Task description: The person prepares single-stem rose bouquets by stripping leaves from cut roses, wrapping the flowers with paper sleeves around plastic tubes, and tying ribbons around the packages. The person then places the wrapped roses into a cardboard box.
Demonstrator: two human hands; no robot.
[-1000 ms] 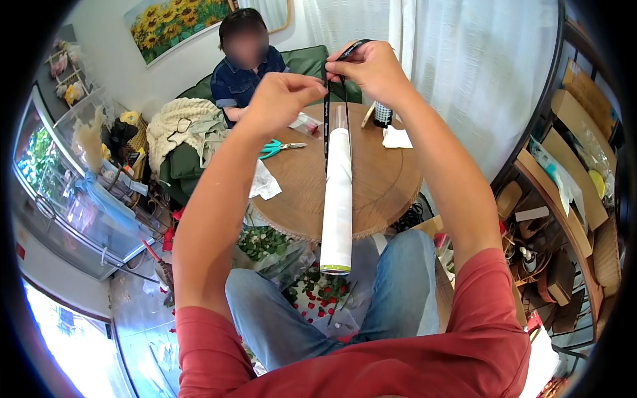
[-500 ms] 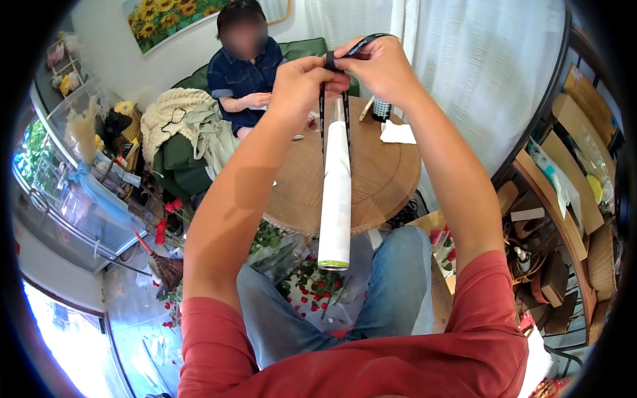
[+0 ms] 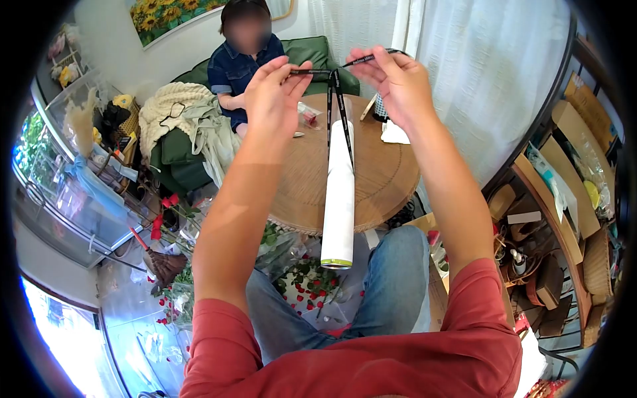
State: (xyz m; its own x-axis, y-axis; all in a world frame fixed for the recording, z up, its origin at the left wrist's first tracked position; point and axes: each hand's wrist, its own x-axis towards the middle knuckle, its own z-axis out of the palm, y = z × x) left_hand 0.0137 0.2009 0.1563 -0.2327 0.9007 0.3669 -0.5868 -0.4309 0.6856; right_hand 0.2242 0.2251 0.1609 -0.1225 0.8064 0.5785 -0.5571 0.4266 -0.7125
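Observation:
A black ribbon with pale lettering [image 3: 334, 74] is stretched between my hands and crosses in a small knot at its middle. My left hand [image 3: 273, 96] pinches one end, thumb against fingers. On the other side, my right hand [image 3: 398, 83] grips the opposite end, with its tail running up past the fingers. Below the knot, two ribbon strands drop to a long white roll [image 3: 339, 212] with a green-edged near end. The roll points toward me, and its near end reaches past the edge of the round wooden table [image 3: 391, 179].
A person in a denim top [image 3: 229, 76] sits on a green sofa [image 3: 308, 53] behind the table. White paper [image 3: 395, 134] and a small clear packet [image 3: 309, 115] lie on the tabletop. Red roses [image 3: 312, 285] cover the floor by my knees; wooden shelving [image 3: 557, 239] stands at right.
My hands have moved apart, drawing the ribbon ends out sideways. Where the fingers were close together at the crossing, the knot now shows in the open.

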